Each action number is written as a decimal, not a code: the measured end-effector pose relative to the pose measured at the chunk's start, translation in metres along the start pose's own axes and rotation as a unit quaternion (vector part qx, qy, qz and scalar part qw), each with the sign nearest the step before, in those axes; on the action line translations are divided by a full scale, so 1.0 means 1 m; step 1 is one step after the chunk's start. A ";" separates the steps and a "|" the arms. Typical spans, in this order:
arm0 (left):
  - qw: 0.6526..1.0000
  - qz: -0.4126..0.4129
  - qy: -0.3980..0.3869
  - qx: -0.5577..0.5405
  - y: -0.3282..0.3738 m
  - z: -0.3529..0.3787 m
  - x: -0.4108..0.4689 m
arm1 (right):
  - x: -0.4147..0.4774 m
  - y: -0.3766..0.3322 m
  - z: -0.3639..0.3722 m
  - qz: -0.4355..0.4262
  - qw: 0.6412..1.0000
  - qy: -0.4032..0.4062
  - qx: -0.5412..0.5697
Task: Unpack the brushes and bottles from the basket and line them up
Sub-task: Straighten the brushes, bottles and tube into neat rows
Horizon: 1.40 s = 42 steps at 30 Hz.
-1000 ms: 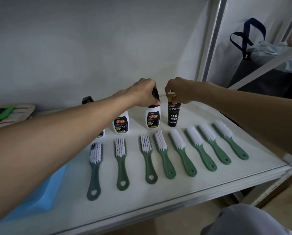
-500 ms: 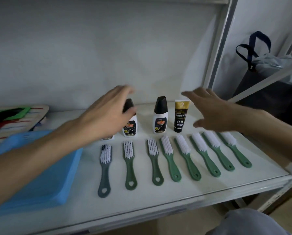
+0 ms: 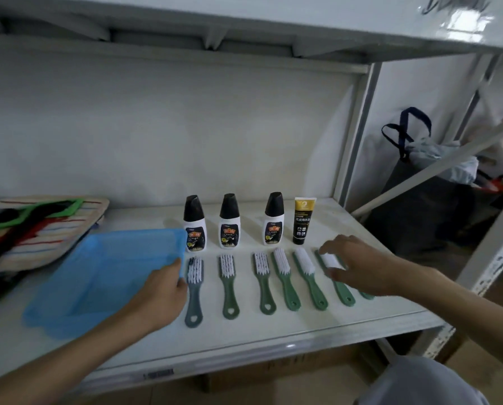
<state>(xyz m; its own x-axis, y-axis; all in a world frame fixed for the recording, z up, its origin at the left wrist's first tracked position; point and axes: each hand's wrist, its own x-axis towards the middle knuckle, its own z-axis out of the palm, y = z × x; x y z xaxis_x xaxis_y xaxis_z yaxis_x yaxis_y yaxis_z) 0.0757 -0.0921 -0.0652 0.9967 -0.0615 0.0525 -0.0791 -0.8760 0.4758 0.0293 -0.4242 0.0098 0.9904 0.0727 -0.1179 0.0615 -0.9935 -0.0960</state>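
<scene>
the shelf [image 3: 317, 325] is carrying everything, and the job is looking close to finished. the blue basket [image 3: 104, 276] is sitting at the left of the shelf, and what shows of its inside is looking empty; the near corner is hidden behind the left arm, so that part is not certain. just past it, a striped mat [image 3: 48, 226] is lying at the far left, apart from the task.

the bottles [image 3: 229, 226] are standing upright in a back row: three white ones with black caps, then a dark tube [image 3: 302, 223] at the right end. the gap between the second and third bottle is looking wider than the others, so some evening out may be left.

the brushes [image 3: 264, 283] are lying in a front row, bristles toward the bottles and handles toward the person. six are showing fully, and a seventh handle is peeking out beyond the right hand; anything further is hidden. the left four are lying fairly straight, the right ones are slanting.

the left hand [image 3: 162, 296] is resting against the right rim of the basket, fingers curled at the edge; whether they are gripping it is not clear. the right hand [image 3: 358, 267] is hovering over the rightmost brushes, fingers spread and loose, grasping nothing.
</scene>
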 end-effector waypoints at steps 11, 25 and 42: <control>0.971 0.193 -0.051 0.133 0.065 0.063 -0.045 | 0.023 -0.118 0.105 -0.048 0.999 -0.008 -0.008; 0.977 0.174 -0.075 0.099 0.048 0.060 -0.046 | 0.025 -0.123 0.116 -0.056 0.997 0.028 0.035; 0.981 0.154 -0.109 0.045 0.039 0.051 -0.059 | 0.014 -0.100 0.128 0.071 0.995 0.035 0.058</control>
<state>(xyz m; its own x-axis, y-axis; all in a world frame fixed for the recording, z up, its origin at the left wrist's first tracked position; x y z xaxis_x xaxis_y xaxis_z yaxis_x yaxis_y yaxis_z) 0.0143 -0.1470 -0.0944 0.9062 -0.4227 -0.0125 -0.3853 -0.8373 0.3878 0.0211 -0.3124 -0.1092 0.9946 -0.0773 -0.0694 -0.0897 -0.9761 -0.1981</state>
